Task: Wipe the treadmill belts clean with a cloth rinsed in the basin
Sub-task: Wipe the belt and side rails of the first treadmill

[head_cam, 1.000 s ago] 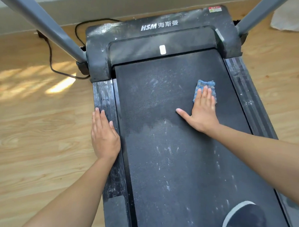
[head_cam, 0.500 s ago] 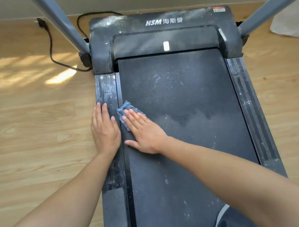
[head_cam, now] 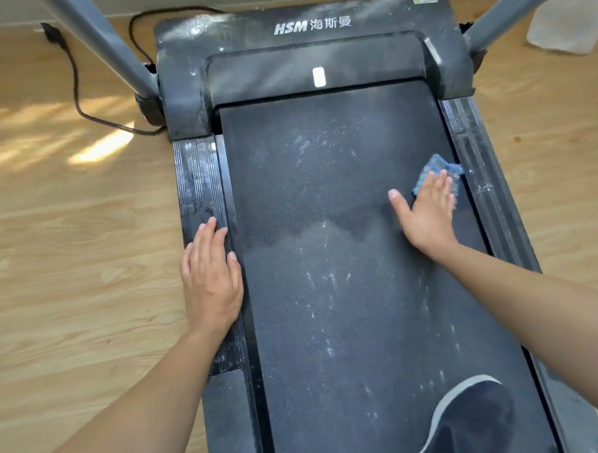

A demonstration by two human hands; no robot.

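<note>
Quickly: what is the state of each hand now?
Left hand: open, flat on the side rail.
Right hand: open, straight fingers pressing the blue cloth on the belt.

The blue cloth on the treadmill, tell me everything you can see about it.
The cloth is small, blue and nubbly, like a fuzzy microfibre rag, bunched rather than spread flat. It lies on the belt near its right edge, close to the right side rail. The right hand presses it down with straight fingers, covering its near half; only the far edge and corners show. Whether it is wet cannot be told.
</note>
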